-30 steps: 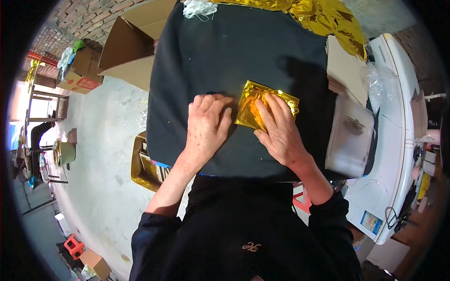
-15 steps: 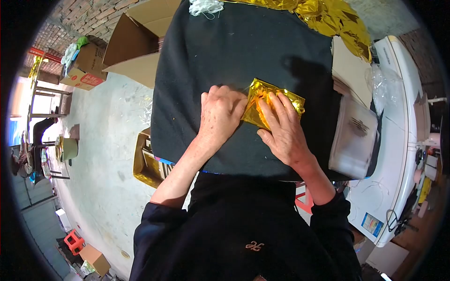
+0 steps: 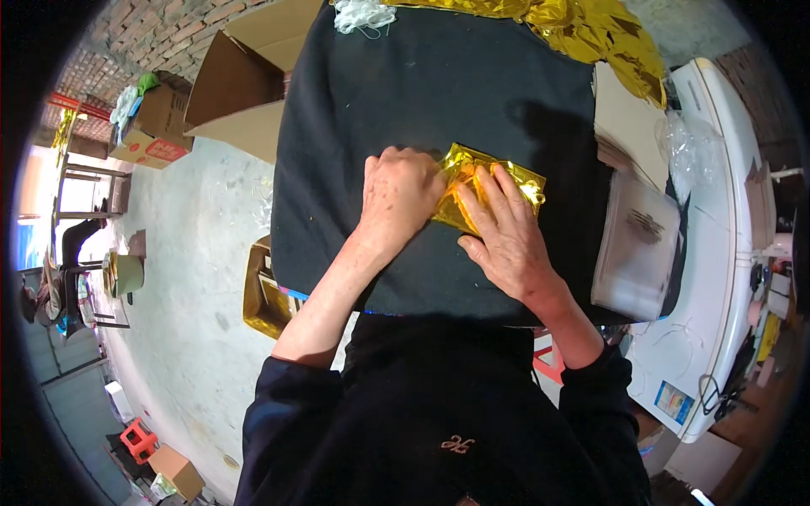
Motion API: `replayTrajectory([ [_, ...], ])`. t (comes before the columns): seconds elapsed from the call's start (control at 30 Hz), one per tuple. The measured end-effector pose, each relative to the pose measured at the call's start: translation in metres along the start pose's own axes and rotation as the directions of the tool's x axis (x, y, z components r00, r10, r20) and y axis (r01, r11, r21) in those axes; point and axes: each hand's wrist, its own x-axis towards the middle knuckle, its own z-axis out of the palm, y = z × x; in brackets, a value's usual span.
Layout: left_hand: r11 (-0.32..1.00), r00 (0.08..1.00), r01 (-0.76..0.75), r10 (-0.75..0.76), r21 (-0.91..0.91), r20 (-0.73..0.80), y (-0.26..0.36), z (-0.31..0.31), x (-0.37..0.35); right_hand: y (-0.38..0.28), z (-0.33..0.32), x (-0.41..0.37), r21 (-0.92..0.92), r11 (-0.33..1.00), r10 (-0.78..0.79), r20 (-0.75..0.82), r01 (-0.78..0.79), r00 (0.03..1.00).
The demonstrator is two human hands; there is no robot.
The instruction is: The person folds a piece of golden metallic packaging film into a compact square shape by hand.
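A shiny gold foil packet [image 3: 455, 213] lies on the black cloth of the table [image 3: 405, 93]. My left hand [image 3: 398, 196] is at the packet's left edge, its fingers curled together; what the fingertips pinch is hidden. On top of the foil rests my right hand [image 3: 506, 232], palm down, with its fingers spread and its thumb apart at the lower edge.
Gold foil sheets [image 3: 591, 34] and white string [image 3: 363, 15] lie along the far edge. At the right are cardboard sheets [image 3: 629, 126], a stack of clear plastic bags [image 3: 637, 244] and a white surface [image 3: 709, 337]. Open cardboard boxes [image 3: 240, 84] stand left of the table.
The hands and foil packet stay nearly in place, with the left fingers slightly more curled. The whole view has shifted a little.
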Motion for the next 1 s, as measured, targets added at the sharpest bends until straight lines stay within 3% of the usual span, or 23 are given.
replayTrajectory([
  [0.07,0.999,0.997,-0.004,0.0,0.05,0.076,0.005,-0.007,0.003,0.001,0.001,-0.001,0.003,1.0,-0.004,-0.005,0.004,1.0],
  [0.17,0.995,0.999,-0.021,0.017,-0.093,-0.046,-0.007,0.002,0.008,0.003,0.004,-0.001,-0.042,0.999,-0.01,-0.002,0.01,1.0],
  [0.27,0.984,0.997,-0.077,0.072,-0.159,-0.036,0.001,-0.007,0.012,0.004,0.006,-0.001,-0.037,0.999,0.006,0.004,-0.005,1.0],
  [0.37,0.988,0.996,-0.074,0.08,-0.138,0.039,0.005,-0.003,0.011,0.005,0.007,-0.002,-0.04,0.999,0.002,-0.002,-0.002,1.0],
  [0.67,0.998,0.996,-0.066,0.066,-0.014,0.054,0.005,0.004,0.015,0.003,0.007,-0.002,-0.042,0.999,0.032,-0.002,-0.032,0.999],
  [1.0,0.996,0.996,-0.071,0.073,-0.06,0.048,0.004,0.005,0.015,0.003,0.005,-0.001,-0.051,0.999,-0.02,-0.085,0.015,0.996],
])
